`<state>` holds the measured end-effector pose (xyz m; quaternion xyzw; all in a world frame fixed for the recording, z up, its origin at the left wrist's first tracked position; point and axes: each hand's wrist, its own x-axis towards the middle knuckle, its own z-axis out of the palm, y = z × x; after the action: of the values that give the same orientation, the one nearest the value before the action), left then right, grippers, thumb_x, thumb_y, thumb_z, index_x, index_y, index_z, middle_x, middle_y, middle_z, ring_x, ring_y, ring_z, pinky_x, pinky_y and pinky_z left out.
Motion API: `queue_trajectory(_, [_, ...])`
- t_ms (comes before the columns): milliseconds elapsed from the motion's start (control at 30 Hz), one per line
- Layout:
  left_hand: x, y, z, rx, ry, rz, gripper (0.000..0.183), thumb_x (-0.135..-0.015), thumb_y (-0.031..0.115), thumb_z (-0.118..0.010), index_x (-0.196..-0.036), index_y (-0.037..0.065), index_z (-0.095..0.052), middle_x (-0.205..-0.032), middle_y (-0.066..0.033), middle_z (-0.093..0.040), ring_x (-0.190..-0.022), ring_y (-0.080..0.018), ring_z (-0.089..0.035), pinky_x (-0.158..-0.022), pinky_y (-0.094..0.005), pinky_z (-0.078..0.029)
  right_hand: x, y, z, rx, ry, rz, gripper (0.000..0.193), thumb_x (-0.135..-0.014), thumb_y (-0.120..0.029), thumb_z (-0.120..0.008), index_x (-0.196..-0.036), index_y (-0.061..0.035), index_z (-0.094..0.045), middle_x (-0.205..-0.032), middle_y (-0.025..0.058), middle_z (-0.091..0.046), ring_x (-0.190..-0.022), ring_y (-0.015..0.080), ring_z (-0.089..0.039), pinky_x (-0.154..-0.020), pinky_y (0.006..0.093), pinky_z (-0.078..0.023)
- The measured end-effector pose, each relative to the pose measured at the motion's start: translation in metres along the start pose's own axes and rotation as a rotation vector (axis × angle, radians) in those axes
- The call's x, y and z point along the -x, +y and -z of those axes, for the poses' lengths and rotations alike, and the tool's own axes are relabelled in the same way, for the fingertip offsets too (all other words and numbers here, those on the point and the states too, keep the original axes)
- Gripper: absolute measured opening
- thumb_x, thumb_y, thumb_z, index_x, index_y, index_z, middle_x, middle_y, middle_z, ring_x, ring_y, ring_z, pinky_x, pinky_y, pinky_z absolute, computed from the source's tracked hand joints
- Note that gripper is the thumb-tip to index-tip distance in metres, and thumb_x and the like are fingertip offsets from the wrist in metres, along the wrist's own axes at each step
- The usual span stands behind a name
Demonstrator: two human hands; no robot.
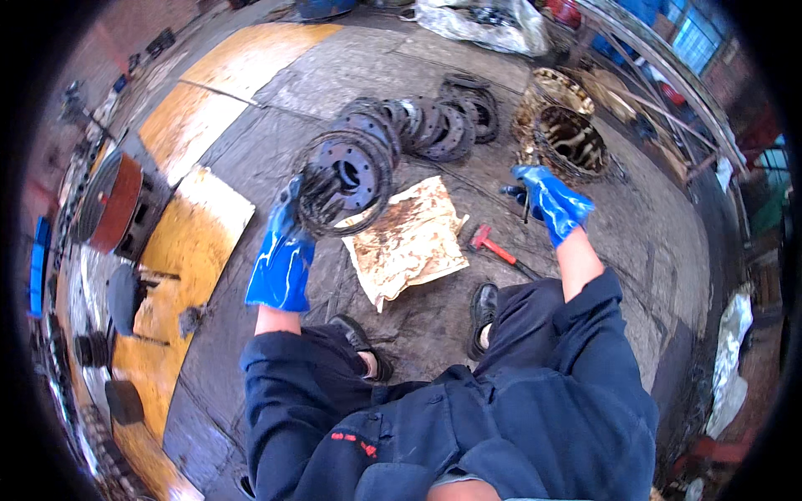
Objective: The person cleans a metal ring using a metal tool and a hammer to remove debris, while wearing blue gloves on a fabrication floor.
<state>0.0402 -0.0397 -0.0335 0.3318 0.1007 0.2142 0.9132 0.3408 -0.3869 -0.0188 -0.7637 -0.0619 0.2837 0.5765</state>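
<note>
My left hand, in a blue rubber glove, is closed on the left edge of a dark, greasy metal ring. A round flanged disc with bolt holes shows inside the ring; I cannot tell whether it is held too. My right hand, gloved alike, is at the right with fingers bent around a small dark object that I cannot make out. Between my hands a stained, oily cloth or paper sheet lies on the floor. To its right is a hammer with a red head and handle.
Several dark metal rings and discs lie in a row beyond the sheet. Two oily round containers stand at the right. A rust-brown drum part and a dark round stool-like piece are at left. A plastic sack lies far back.
</note>
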Motion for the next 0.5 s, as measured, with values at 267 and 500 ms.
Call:
queue_trajectory(267, [0.000,0.003,0.015,0.427,0.013,0.154,0.046,-0.096,0.042,-0.042,-0.131,0.013,-0.051,-0.128,-0.0111,-0.057,-0.114,-0.0291,-0.056,-0.090,-0.0501,-0.046,0.029,-0.062,-0.074,-0.440,-0.667,-0.332,0.047,-0.090,-0.038,-0.057,-0.116,0.0003,-0.054,-0.059,-0.0001,-0.056,-0.040,0.0023,-0.039,-0.041,0.0190,-0.034])
queue_trajectory(500, [-0.022,-0.032,0.057,-0.046,0.367,0.311,0.039,-0.094,0.035,-0.052,-0.114,0.004,-0.061,-0.105,-0.0154,-0.066,-0.085,-0.0311,-0.064,-0.071,-0.0423,-0.054,0.083,-0.055,-0.130,-0.859,-0.925,-0.665,0.058,-0.089,-0.041,-0.058,-0.118,0.0074,-0.051,-0.060,0.0001,-0.057,-0.039,0.0017,-0.037,-0.043,0.0203,-0.034])
